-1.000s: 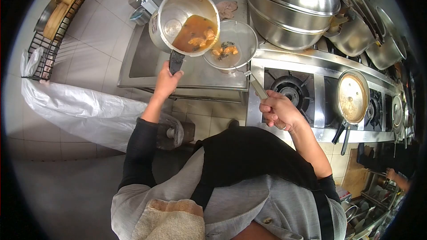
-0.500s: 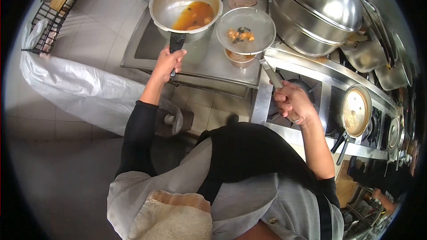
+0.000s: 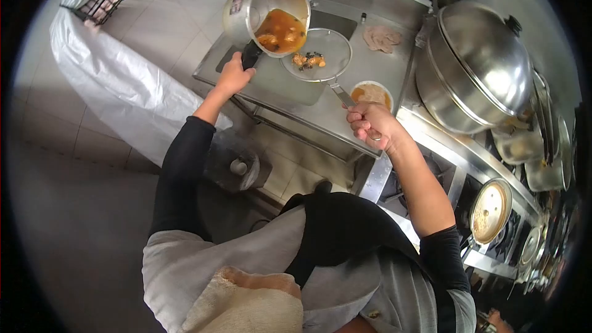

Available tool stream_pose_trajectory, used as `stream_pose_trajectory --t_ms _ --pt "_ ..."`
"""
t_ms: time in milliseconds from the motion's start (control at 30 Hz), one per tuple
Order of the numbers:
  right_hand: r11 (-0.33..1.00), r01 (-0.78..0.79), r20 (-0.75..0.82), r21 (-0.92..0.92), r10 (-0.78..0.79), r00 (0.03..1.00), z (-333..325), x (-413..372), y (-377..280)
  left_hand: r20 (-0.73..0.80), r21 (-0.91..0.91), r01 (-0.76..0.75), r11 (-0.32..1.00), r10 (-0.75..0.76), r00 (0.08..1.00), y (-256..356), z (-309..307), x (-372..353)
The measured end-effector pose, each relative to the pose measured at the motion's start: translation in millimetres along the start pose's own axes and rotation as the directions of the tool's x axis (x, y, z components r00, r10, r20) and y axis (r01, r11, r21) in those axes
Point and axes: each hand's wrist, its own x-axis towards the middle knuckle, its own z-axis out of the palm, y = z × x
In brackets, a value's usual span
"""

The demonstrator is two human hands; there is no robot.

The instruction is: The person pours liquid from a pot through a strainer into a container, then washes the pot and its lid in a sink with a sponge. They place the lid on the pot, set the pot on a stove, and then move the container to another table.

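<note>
My left hand (image 3: pixel 234 76) is closed round the black handle of a metal pot (image 3: pixel 237 18). The pot is tilted to the right, and orange-brown broth with chunks (image 3: pixel 282 31) gathers at its lower side. Gripped by its flat metal handle, a round mesh strainer (image 3: pixel 336 55) is in my right hand (image 3: pixel 373 126). Brown pieces and dark bits (image 3: pixel 308 60) lie in the mesh. The pot's rim overlaps the strainer's left edge in this view. Close beyond my right hand, a bowl (image 3: pixel 372 94) of brownish liquid with pale foam stands on the steel counter (image 3: pixel 296 95).
A crumpled pinkish-brown cloth (image 3: pixel 382 38) lies at the back of the counter. On the right are a large lidded steamer pot (image 3: pixel 472 68), a gas stove (image 3: pixel 425 179) and a pan (image 3: pixel 491 211) on it. White plastic sheeting (image 3: pixel 117 86) hangs at left.
The pot has tipped further and come close to the strainer. The strainer has moved left off the bowl, which is now uncovered. The camera view has shifted.
</note>
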Motion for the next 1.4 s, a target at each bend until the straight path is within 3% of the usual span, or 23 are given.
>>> stream_pose_trajectory --t_ms 133,200,333,533,700,900,1100,1400 --pt "0.998 -0.033 0.05 -0.059 0.035 0.998 13 34 -1 -0.054 0.107 -0.044 0.993 0.05 0.997 -29 8 10" --pt "0.989 -0.027 0.047 -0.145 0.035 0.998 17 43 1 -0.06 0.154 0.024 0.988 -0.014 0.998 -38 16 12" --pt "0.993 -0.093 0.067 -0.066 0.098 0.993 10 64 15 -0.055 0.196 0.025 0.98 -0.014 0.998 -50 21 10" --pt "0.995 -0.028 0.073 -0.094 0.035 0.997 2 81 27 -0.04 0.366 0.01 0.931 0.005 0.999 -37 15 1" --pt "1.0 -0.03 0.056 0.002 0.03 0.998 -11 89 37 -0.107 0.442 0.016 0.897 0.035 0.994 -27 20 8" --pt "1.0 0.005 0.158 0.014 -0.008 0.987 -25 91 52 -0.109 0.493 -0.018 0.87 0.083 0.991 -15 15 19" --pt "0.992 0.073 0.119 -0.1 -0.061 0.991 -26 83 48 -0.122 0.503 -0.013 0.864 0.086 0.989 3 3 18" --pt "0.988 0.099 0.109 -0.116 -0.086 0.99 -21 74 47 -0.219 0.431 -0.03 0.902 0.137 0.966 12 -17 32"
